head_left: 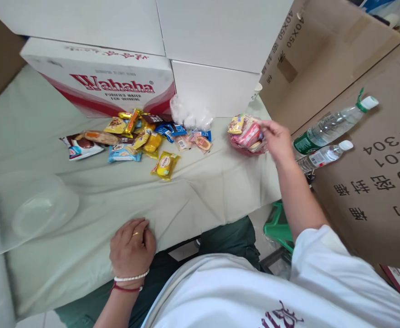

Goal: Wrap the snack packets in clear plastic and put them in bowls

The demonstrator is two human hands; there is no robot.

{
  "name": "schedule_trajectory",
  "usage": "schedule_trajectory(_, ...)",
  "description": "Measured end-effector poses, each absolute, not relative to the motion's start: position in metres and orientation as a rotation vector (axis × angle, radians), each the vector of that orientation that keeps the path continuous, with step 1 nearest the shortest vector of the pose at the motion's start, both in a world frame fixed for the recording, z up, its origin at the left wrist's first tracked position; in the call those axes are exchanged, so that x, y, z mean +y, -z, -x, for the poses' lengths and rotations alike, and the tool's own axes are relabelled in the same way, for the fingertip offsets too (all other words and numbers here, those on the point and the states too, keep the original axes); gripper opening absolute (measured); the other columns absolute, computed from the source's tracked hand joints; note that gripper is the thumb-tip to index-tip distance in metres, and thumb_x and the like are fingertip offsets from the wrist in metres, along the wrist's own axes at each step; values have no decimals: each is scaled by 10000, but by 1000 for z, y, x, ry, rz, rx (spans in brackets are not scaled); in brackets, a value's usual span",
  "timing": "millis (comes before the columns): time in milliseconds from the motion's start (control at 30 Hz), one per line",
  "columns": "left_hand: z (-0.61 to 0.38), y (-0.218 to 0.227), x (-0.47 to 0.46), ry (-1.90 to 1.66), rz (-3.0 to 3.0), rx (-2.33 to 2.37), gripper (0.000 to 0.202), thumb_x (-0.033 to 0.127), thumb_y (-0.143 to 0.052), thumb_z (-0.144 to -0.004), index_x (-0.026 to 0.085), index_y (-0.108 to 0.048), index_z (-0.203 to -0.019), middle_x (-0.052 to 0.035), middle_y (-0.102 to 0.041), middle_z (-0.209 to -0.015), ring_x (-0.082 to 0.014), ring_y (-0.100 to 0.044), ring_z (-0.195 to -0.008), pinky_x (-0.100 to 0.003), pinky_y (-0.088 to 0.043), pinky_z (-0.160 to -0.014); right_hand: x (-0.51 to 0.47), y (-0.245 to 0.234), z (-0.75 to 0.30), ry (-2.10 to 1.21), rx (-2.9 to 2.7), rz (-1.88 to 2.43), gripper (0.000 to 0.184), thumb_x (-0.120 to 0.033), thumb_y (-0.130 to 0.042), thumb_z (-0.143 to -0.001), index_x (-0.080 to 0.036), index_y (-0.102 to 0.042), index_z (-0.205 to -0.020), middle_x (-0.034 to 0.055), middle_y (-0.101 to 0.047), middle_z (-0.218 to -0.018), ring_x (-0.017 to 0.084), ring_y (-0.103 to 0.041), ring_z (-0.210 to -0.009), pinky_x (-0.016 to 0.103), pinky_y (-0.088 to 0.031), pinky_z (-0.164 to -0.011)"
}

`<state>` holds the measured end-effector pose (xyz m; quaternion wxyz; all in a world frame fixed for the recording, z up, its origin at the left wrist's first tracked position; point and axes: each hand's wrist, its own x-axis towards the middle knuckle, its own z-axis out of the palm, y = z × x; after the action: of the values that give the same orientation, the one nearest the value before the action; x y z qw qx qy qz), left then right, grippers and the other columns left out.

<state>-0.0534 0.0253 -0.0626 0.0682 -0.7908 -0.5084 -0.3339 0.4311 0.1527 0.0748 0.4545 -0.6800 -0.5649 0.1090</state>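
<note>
Reddish, see-through material forms the bowl [245, 151] at the fingertips of your right hand [278, 139]. Right grip: fingers drawn together at the bowl's right edge; whether they close on the rim or on a packet cannot be told. The bowl sits upright toward the right side of the bench [100, 202] — a placement that seems to suit this arm's reach. Wrapped snacks [249, 134] heap up inside it. Left grip: your left hand [132, 248] rests palm down at the near bench edge, fingers curled, well apart from the packets; it probably serves as a support. Whether it encloses anything is hidden. Farther out, a loose snack pile [125, 151] lies before the printed carton [118, 89], spread so that most wrappers show — one yellow packet [165, 165] lies nearer you.
</note>
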Motion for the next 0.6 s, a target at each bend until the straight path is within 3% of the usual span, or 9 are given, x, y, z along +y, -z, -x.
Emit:
schedule_trajectory(133,53,63,25,977,2361,-1561,191,95,-614,-842,176,-676,-1003,-134,-758,-1036,-298,-695,-1027,-433,-541,-923,205,-74,-474,-212,-1471,1917,301,-290,-509,-947,-166,-764,-1051,86,-762,-998,250,-675,-962,413,-538,-906)
schedule_trajectory(300,51,62,24,957,2343,-1597,199,97,-602,-840,198,-668,-998,-111,-757,-1020,-278,-705,-1015,-421,-545,-917,217,-71,-444,249,-1862,2109,257,-256,-514,-957,-149,-732,-874,164,-704,-1002,322,-543,-1138,476,-457,-953)
schedule_trajectory(400,50,60,22,986,2329,-1585,211,85,-601,-837,201,-660,-1003,-111,-756,-1008,-275,-702,-1006,-420,-550,-915,221,-95,-426,433,-1852,2081,294,-200,-470,-987,-120,-751,-953,194,-679,-1085,325,-503,-1158,452,-429,-917)
schedule_trajectory(600,49,59,20,1013,2335,-1598,235,70,-602,-831,209,-658,-1012,-102,-756,-998,-261,-696,-995,-408,-548,-926,264,-118,-338,240,-2174,1911,339,-190,-443,-1008,-176,-701,-1229,122,-667,-1155,288,-580,-1072,405,-454,-895)
